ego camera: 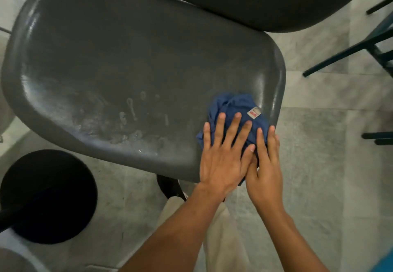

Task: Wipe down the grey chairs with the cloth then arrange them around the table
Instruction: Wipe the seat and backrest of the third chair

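The grey chair [127, 69] seat lay with its long axis running from upper left to lower right, wet smears across its near half. The blue cloth [234, 110], bunched, sat at the seat's near right corner, its label facing up. The left hand [223, 157] pressed flat on the cloth, fingers [232, 129] straight and spread. The right hand [265, 165] lay beside it, touching, fingers straight and together on the cloth's right edge. A black round stool [46, 195] stood on the tiled floor [319, 144].

left hand [223, 161]: flat, fingers spread | right hand [265, 165]: fingers straight, beside left, thumbs overlapping
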